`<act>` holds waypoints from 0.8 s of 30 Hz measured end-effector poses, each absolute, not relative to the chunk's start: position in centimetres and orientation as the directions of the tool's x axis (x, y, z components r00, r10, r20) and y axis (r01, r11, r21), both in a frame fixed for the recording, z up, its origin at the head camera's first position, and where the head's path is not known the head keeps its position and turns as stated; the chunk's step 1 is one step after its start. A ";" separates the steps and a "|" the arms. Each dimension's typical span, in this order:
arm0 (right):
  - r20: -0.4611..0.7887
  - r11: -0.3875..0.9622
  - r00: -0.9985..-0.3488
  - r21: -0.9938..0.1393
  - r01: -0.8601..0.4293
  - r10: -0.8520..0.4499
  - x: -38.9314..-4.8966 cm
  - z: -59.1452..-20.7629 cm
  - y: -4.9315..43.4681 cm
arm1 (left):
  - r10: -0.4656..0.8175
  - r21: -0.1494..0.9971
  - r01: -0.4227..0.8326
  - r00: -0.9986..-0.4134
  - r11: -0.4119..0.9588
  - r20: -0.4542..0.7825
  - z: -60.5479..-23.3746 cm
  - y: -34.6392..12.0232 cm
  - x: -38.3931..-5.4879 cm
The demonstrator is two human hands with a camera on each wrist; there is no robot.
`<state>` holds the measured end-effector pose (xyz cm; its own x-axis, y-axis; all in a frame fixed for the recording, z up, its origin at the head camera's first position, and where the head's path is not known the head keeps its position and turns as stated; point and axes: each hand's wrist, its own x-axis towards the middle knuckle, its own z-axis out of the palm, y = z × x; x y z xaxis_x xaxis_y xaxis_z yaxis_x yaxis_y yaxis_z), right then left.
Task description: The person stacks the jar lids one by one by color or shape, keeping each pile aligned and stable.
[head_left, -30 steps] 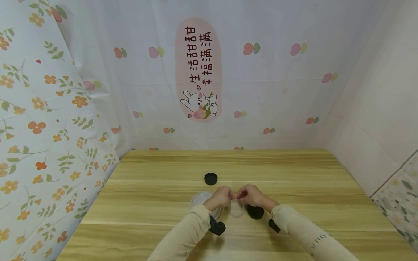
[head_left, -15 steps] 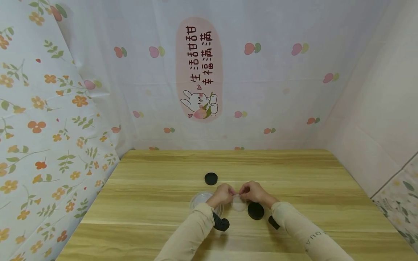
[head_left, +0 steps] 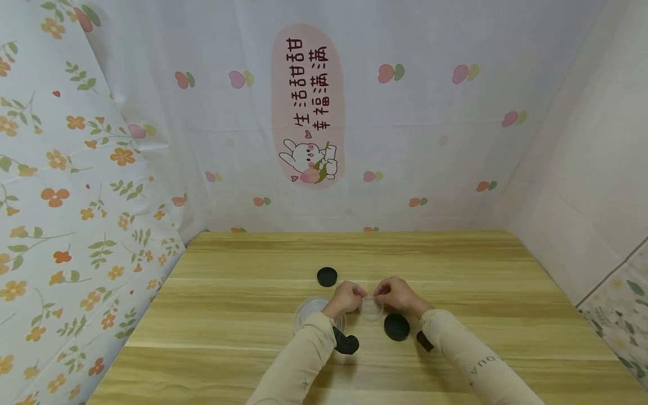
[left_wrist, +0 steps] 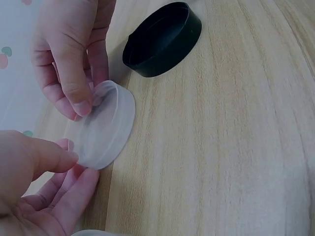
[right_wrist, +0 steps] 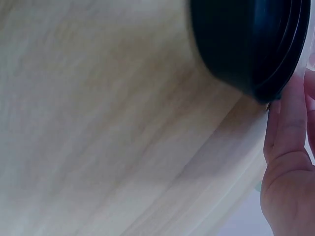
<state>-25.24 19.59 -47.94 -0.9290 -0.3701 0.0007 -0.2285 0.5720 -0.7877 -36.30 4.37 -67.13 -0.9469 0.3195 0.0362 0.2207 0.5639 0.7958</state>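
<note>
A frosted, translucent shallow round lid [left_wrist: 108,128] is between both hands, just above or on the table; in the head view this lid [head_left: 372,309] looks pale. My left hand [head_left: 346,298] pinches its left edge, thumb on top and fingers beneath in the left wrist view. My right hand [head_left: 398,295] pinches the opposite edge with thumb and fingers, as the left wrist view shows. A black round cap [head_left: 397,327] lies hollow side up close to my right hand; the right wrist view shows this black cap [right_wrist: 226,44] large, with that hand [right_wrist: 290,162] partly cut off.
Under and beside my left forearm stands a clear round container [head_left: 298,319], partly hidden by the sleeve. A second black round cap [head_left: 327,277] lies farther back on the wooden table [head_left: 243,259]. Printed cloth [head_left: 228,140] hangs behind and at the sides.
Both hands have shifted slightly forward, away from the body, carrying the translucent lid with them. The lid has also moved a little to the right. Black caps and container stay put.
</note>
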 end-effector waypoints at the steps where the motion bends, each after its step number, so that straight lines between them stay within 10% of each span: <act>1: -0.002 0.574 -0.932 -0.788 -0.222 -0.363 -25.3 -48.0 19.6 | 0.316 0.812 0.196 -0.949 0.550 0.015 -63.5 4.0 -34.2; 5: -0.002 0.588 -0.945 -0.783 -0.202 -0.328 -25.4 -48.0 19.6 | 0.284 0.877 0.077 -0.956 0.475 -0.069 -51.5 3.1 -26.9; 9: -0.003 0.614 -0.965 -0.772 -0.164 -0.261 -25.5 -48.1 19.5 | 0.258 0.900 0.024 -0.961 0.434 -0.099 -47.3 2.8 -24.4; 24: -0.027 0.529 -0.945 -0.834 -0.158 -0.326 -25.6 -48.4 20.4 | 0.244 0.937 0.044 -0.969 0.346 -0.044 -58.3 3.4 -31.2</act>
